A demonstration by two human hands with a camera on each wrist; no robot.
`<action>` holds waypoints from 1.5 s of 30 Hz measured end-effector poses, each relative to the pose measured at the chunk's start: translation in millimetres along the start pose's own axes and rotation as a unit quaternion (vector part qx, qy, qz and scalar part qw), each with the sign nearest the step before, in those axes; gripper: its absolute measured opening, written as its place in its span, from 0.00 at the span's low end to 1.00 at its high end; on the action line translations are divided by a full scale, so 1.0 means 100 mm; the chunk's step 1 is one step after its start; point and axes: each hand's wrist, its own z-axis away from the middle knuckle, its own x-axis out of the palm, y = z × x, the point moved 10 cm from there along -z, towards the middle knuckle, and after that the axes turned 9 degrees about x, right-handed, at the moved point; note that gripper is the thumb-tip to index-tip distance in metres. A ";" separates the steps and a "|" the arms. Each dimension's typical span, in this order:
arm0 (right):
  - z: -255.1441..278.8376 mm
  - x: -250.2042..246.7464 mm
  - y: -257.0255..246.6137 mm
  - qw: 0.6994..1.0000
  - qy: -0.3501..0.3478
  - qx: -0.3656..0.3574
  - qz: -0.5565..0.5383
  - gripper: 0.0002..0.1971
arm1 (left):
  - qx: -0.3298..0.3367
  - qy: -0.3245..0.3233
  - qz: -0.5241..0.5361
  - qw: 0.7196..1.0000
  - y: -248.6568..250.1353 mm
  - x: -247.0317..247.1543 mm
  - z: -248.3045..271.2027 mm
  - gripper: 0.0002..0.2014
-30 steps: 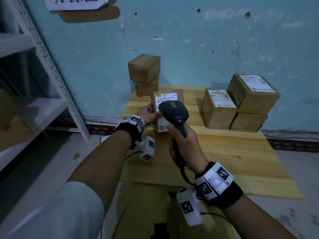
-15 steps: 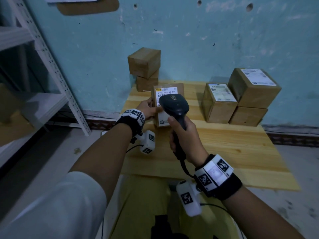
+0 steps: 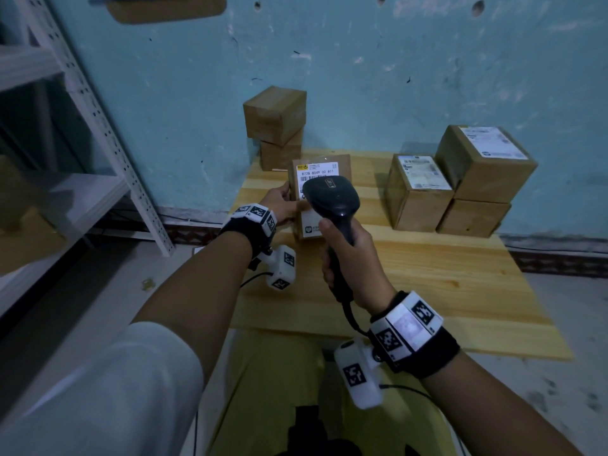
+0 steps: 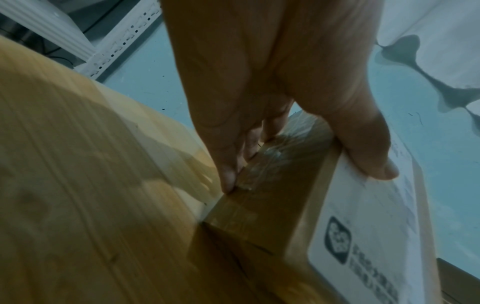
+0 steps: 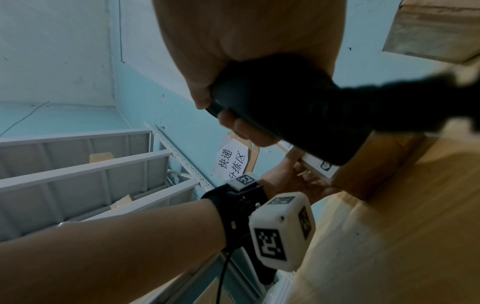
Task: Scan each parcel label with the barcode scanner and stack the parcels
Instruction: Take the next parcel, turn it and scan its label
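Observation:
A brown cardboard parcel (image 3: pixel 342 164) stands tilted on the wooden table (image 3: pixel 427 274), its white label (image 3: pixel 317 171) facing me. My left hand (image 3: pixel 279 200) grips its left edge, thumb on the label (image 4: pixel 363 205) and fingers (image 4: pixel 228 174) behind the taped side of the parcel (image 4: pixel 272 205). My right hand (image 3: pixel 348 258) holds the black barcode scanner (image 3: pixel 332 195) by its handle, the head just in front of the label. In the right wrist view the scanner (image 5: pixel 298 115) is in my curled fingers.
Two plain boxes (image 3: pixel 278 126) are stacked at the table's back left against the blue wall. Three labelled boxes (image 3: pixel 457 182) stand at the back right. A white metal shelf rack (image 3: pixel 98 126) stands to the left. The scanner cable (image 3: pixel 352 319) hangs toward my lap.
The view has shifted slightly; the scanner head and the held parcel stay close together, with the scanner now a little lower over the label.

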 end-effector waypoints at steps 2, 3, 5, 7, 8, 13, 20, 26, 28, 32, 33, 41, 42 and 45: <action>0.00 0.00 0.01 1.000 0.001 0.000 0.001 0.05 | 0.000 0.002 -0.009 1.000 0.00 -0.01 0.00 0.25; 0.00 0.00 0.01 1.000 0.002 -0.001 0.001 0.06 | 0.002 0.001 -0.014 1.000 0.01 -0.01 0.01 0.25; 0.00 0.00 0.02 1.000 0.004 -0.002 0.001 0.06 | 0.004 0.002 -0.025 1.000 0.02 -0.01 0.02 0.26; 0.00 0.01 0.02 1.000 0.004 0.000 0.003 0.06 | 0.009 0.002 -0.039 0.999 0.05 -0.02 0.03 0.26; 0.00 0.01 0.02 1.000 0.003 0.002 0.001 0.06 | 0.014 0.003 -0.055 0.998 0.06 -0.03 0.03 0.25; 0.02 0.04 0.04 1.000 -0.006 0.008 -0.014 0.05 | 0.032 0.011 -0.103 0.994 0.07 -0.04 0.03 0.21; -0.02 -0.13 -0.07 1.000 -0.007 -0.011 -0.015 0.01 | 0.027 0.005 -0.046 0.999 0.06 -0.02 0.04 0.26; -0.23 -0.37 -0.06 0.996 -0.005 0.053 0.067 0.06 | 0.027 0.003 -0.039 0.999 0.04 -0.01 0.06 0.25; -0.27 -0.38 -0.09 0.994 0.001 0.041 0.102 0.09 | 0.032 0.003 -0.034 0.999 0.06 -0.01 0.08 0.25; -0.36 -0.36 -0.09 0.987 0.017 0.036 0.156 0.07 | 0.024 0.001 -0.042 0.999 0.07 -0.01 0.10 0.29; -0.38 -0.36 -0.07 0.986 0.022 0.041 0.162 0.05 | 0.026 0.000 -0.046 0.999 0.08 -0.01 0.10 0.29; -0.41 -0.33 0.04 0.983 0.046 0.055 0.172 0.06 | 0.011 -0.006 -0.092 0.996 0.09 -0.02 0.09 0.28; -0.41 -0.32 0.04 0.983 0.046 0.053 0.171 0.05 | 0.009 -0.006 -0.092 0.996 0.08 -0.02 0.09 0.28; -0.37 -0.30 0.00 0.982 0.046 0.043 0.180 0.05 | 0.002 -0.008 -0.097 0.995 0.06 -0.03 0.07 0.29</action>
